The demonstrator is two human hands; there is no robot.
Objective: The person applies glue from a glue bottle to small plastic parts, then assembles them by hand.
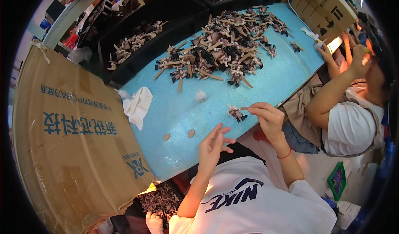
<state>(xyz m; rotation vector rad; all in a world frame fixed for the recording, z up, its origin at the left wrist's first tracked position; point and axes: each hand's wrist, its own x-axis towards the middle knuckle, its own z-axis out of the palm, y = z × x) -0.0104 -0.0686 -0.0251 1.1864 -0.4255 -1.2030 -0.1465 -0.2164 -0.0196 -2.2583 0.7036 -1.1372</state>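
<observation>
At the fingertips of the right hand point(269, 116), thumb and forefinger seem to pinch a tan strip point(244, 108), with the small figure point(237, 114) just beside them, over the blue table point(170, 113) (whether it is resting there, I cannot tell). The left hand point(211, 147) has its fingers spread, nothing visible in them. I judge the figure light and rather stiff, its thin limbs fragile; the torso should offer the safest hold. Farther out lies a pile of similar figures point(220, 53).
</observation>
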